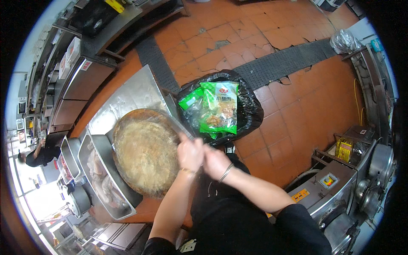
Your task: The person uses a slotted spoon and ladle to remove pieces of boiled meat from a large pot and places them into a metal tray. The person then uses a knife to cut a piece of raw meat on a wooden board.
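Observation:
My left hand (190, 154) and my right hand (216, 164) are close together, just right of a round wooden chopping block (146, 153). Both look closed, with curled fingers smeared by motion. A narrow grey metal strip (180, 127), like a blade seen edge-on, runs along the block's upper right rim to my left fingers. What the hands grip is hidden. Beyond them, a green and clear printed food bag (219, 108) lies on top of a bin lined with a black plastic bag (250, 114).
The block stands on a metal table (127, 91). On its left are a deep steel tray of pale raw meat (102, 178) and a smaller tray (70, 159). Black mats (284, 63) cross the tiled floor. Stoves and pots (380, 161) line the right. Another person (42, 155) is far left.

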The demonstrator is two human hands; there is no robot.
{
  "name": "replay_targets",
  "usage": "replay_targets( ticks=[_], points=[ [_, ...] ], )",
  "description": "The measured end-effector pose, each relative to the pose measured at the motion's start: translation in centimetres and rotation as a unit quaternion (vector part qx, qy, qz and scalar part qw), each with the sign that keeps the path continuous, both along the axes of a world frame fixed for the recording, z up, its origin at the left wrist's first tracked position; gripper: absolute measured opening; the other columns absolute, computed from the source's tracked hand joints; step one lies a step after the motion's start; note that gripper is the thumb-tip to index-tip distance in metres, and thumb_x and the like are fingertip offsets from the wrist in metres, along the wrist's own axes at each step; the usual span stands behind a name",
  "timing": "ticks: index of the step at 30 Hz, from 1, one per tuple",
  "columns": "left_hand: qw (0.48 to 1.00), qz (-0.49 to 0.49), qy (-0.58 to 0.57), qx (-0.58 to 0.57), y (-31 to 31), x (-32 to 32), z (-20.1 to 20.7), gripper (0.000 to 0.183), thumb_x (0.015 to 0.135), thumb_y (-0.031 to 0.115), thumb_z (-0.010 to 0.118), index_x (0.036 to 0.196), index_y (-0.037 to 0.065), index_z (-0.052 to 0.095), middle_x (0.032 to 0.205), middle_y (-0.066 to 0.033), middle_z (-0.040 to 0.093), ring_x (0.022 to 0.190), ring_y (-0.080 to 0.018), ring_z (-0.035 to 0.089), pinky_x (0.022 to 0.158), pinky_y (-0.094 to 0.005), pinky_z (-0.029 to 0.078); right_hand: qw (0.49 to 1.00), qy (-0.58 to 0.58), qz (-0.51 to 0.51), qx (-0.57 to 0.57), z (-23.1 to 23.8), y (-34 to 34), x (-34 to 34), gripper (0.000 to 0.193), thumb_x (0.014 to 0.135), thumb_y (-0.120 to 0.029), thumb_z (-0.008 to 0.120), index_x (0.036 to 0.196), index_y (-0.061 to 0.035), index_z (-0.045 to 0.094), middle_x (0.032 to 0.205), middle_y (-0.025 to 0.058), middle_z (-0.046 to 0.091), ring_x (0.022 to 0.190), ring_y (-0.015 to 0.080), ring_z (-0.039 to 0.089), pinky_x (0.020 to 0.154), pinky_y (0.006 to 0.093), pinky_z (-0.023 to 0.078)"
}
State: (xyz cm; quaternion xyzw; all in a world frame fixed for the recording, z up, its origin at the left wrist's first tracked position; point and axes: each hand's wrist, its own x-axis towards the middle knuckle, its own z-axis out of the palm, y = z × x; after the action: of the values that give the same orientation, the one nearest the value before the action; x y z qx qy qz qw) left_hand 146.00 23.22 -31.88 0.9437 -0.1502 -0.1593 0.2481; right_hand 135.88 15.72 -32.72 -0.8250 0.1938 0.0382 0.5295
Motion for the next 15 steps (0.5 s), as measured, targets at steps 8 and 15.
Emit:
replay_targets(
  ticks=[8, 15],
  points=[
    [0.974, -0.015, -0.007, -0.228, 2.5, -7.2, 3.8, 0.040, 0.092, 0.013, 0.068, 0.125, -0.006, 0.055, 0.075, -0.0076, 0.069, 0.060, -0.0091, 0.060, 0.061, -0.0263, 0.051, 0.987, 0.024, -0.109, -0.117, -0.7, -5.1, -1.8, 0.022, 0.088, -0.011, 0.062, 0.106, -0.0014, 0.053, 0.087, 0.0258, 0.062, 0.076, 0.0462, 0.062, 0.067, 0.0526, 0.052],
    [0.965, -0.157, 0.132, -0.160, 6.9, -8.2, -1.4, 0.031, 0.091, 0.016, 0.065, 0.116, -0.002, 0.062, 0.075, -0.0121, 0.069, 0.065, -0.0181, 0.067, 0.065, -0.0332, 0.054, 0.958, 0.009, -0.117, -0.262, 4.0, -4.6, -8.8, 0.036, 0.084, -0.013, 0.062, 0.119, -0.0073, 0.056, 0.098, 0.0151, 0.059, 0.083, 0.0334, 0.066, 0.067, 0.0427, 0.057]
  ],
)
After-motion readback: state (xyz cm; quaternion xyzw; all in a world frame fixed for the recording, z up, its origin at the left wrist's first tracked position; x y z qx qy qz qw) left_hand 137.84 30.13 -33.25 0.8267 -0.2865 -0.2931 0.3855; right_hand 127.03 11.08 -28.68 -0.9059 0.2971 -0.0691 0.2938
